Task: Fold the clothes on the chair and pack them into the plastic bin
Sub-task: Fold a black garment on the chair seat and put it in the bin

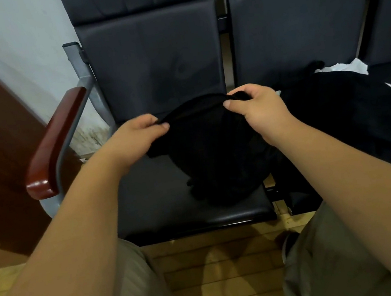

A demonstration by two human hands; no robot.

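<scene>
Head camera view, looking down past two bare forearms at a row of dark padded chairs. A black garment [215, 155] lies bunched on the nearest chair seat [162, 203], its upper edge lifted. The left hand [136, 133] pinches that edge between thumb and fingers on one side. The right hand [259, 108] grips it on the other side, fingers curled over the cloth.

On the next seat to the right lies a pile of clothes [351, 109], black with white showing. A reddish wooden armrest [54, 146] stands at left. No plastic bin is in sight.

The garment looks soft, light and limp, so it would likely sag wherever unsupported. It is too dark to tell what kind it is. Holding two corners of one edge, well apart, should let it hang flat for folding.
</scene>
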